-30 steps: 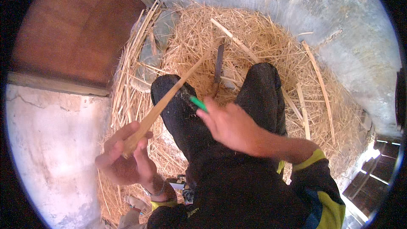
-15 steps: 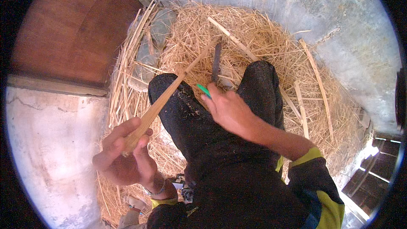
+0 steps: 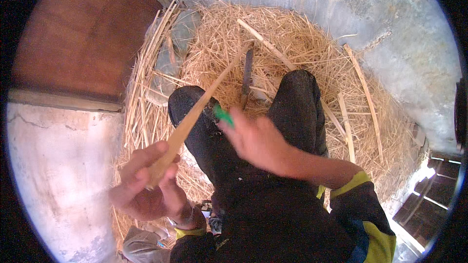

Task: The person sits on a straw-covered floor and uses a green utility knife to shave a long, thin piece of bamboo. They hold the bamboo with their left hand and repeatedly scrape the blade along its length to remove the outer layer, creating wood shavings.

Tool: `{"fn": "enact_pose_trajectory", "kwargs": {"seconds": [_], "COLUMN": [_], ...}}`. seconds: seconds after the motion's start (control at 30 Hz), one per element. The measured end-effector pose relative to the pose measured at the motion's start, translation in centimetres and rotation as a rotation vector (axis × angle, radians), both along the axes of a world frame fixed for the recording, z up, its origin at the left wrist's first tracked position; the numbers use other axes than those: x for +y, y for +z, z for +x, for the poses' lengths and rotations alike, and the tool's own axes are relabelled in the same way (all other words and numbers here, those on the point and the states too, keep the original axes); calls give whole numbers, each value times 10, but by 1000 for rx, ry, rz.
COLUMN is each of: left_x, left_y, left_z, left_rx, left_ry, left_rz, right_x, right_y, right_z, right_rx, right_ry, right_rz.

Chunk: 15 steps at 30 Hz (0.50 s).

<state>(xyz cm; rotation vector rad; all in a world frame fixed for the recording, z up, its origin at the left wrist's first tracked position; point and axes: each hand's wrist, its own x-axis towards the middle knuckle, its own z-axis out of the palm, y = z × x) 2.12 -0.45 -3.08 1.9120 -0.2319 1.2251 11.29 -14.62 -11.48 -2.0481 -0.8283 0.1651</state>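
Left hand (image 3: 146,185) — closed round the near end of a long wooden strip (image 3: 195,117) that slants up over the left knee (image 3: 187,104). Right hand (image 3: 256,141) — blurred, gripping a green-handled tool (image 3: 223,115) just beside the strip. Step judged: shaving the strip; next stroke needs the strip braced steady. Beyond, on the straw-strewn floor (image 3: 302,44): a dark blade (image 3: 247,75), loose pale strips (image 3: 363,87).

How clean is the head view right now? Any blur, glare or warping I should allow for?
Head view: the right hand and its green-handled tool are smeared by motion blur; the left hand gripping the wooden stick is soft too. The straw pile is sharp in even daylight. Bottom right is overexposed. Fisheye bends the wall edges, with a black rim around the picture.
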Motion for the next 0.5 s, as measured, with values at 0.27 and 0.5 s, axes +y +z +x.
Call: {"fn": "enact_pose_trajectory", "kwargs": {"seconds": [0.27,0.5], "left_x": [-7,-5], "left_y": [-2,2], "left_z": [-2,-3], "left_rx": [45,123], "left_ry": [107,171], "left_rz": [-99,-124], "right_x": [-9,-16], "right_y": [-17,10], "right_z": [26,6], "right_rx": [727,1332], "right_ry": [172,398], "right_rz": [380,585]}}
